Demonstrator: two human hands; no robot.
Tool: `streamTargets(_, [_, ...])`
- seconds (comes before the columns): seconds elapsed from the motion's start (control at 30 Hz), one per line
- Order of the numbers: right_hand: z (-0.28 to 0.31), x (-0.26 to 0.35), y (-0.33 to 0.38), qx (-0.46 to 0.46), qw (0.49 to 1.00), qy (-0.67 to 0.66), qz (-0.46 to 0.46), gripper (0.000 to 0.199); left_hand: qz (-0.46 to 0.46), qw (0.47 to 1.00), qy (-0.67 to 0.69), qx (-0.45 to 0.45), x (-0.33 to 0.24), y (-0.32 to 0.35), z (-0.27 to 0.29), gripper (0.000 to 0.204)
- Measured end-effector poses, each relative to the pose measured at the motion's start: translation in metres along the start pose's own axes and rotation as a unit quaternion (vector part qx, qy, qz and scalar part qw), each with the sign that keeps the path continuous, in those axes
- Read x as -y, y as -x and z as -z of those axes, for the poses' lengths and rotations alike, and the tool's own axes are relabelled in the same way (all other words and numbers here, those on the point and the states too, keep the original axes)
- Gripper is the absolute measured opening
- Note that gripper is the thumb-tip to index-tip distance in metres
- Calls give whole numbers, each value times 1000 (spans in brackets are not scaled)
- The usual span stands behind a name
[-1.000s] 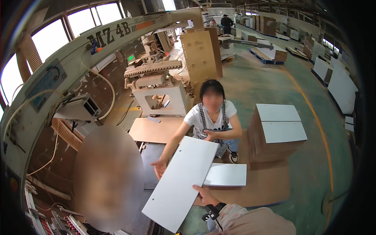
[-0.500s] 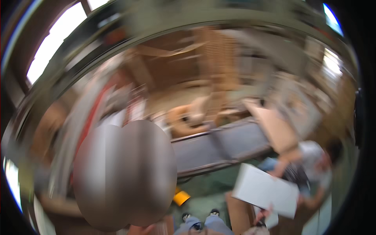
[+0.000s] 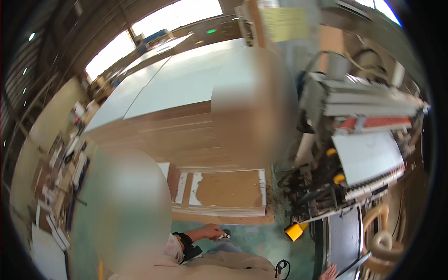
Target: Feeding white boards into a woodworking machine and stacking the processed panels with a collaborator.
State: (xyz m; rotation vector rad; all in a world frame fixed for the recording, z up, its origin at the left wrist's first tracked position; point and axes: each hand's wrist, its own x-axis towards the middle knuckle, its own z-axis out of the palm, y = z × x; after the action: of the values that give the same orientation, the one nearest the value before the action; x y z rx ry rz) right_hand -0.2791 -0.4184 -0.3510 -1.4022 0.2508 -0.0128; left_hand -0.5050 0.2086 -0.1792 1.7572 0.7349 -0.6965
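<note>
My left hand (image 3: 211,231) reaches in from the lower left, in a floral sleeve with a black cuff (image 3: 187,247). Its fingers are curled in front of my trousers and shoe; a small pale spot shows at the fingertips, too small to name. At the bottom edge on the right, my right hand (image 3: 329,272) shows only in part, with its fingers stretched out. It is beside a grey conveyor belt (image 3: 344,235) and close to a thin blue-grey strip (image 3: 355,264). Past my left hand lies a low stack of boards (image 3: 228,189) with a torn brown sheet on top.
A tall stack of large white-topped panels (image 3: 177,88) stands ahead. On the right, a machine (image 3: 368,100) carries a white board (image 3: 368,156). A yellow pedal-like box (image 3: 295,231) is on the green floor. Cluttered shelving (image 3: 60,172) runs along the left. Two blurred ovals hide parts.
My view has swung left, from the conveyor and a co-worker beside a white board to the panel stacks. The co-worker and that board's earlier position are out of view; my left hand now shows.
</note>
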Motion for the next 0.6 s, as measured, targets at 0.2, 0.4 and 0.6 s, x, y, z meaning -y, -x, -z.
streamTargets(0.2, [-380, 110, 31, 276, 890, -234, -277, 34, 102, 791, 509, -323, 283, 72, 103, 32])
streamTargets(0.4, [-653, 32, 205, 563, 708, 93, -417, 32, 38, 484, 652, -582, 380, 101, 272, 53])
streamTargets(0.6, [-764, -67, 363, 686, 614, 247, -304, 57, -53, 762, -131, -632, 412, 126, 345, 49])
